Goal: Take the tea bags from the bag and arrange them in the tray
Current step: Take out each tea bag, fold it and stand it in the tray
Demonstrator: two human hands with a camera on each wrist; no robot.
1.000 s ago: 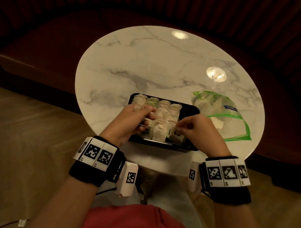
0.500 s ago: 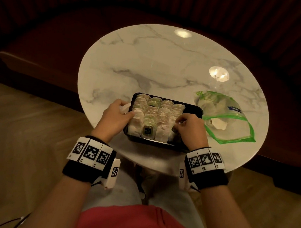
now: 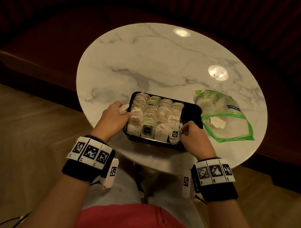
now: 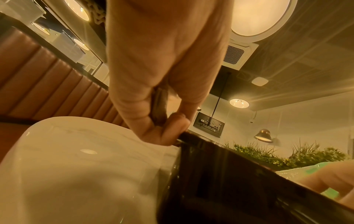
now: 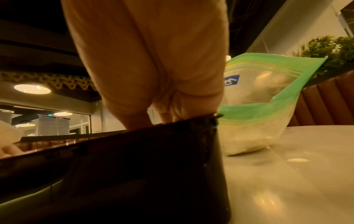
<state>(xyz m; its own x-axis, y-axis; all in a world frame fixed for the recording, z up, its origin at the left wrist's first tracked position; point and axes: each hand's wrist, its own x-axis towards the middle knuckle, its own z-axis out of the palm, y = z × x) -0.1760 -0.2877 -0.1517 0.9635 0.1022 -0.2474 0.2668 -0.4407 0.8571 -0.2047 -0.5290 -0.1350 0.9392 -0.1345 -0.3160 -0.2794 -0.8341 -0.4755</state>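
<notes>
Head view shows a round white marble desk (image 3: 151, 62) carrying a black rectangular plastic tray (image 3: 194, 109) with rows of white paper tea bags (image 3: 157, 114), just beside a clear green-edged zip bag (image 3: 226, 119). Left hand (image 3: 112, 119) grips the tray's left rim; right hand (image 3: 195, 138) pinches a tea bag at the rightmost row.

Beyond both hands the tabletop (image 3: 151, 58) lies bare; right of the right hand (image 3: 195, 138) the bag (image 3: 226, 117) blocks.

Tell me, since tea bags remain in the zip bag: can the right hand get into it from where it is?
Probably yes. The zip bag lies beside the tray with its mouth gaping toward the right hand; nothing lies between them.
</notes>
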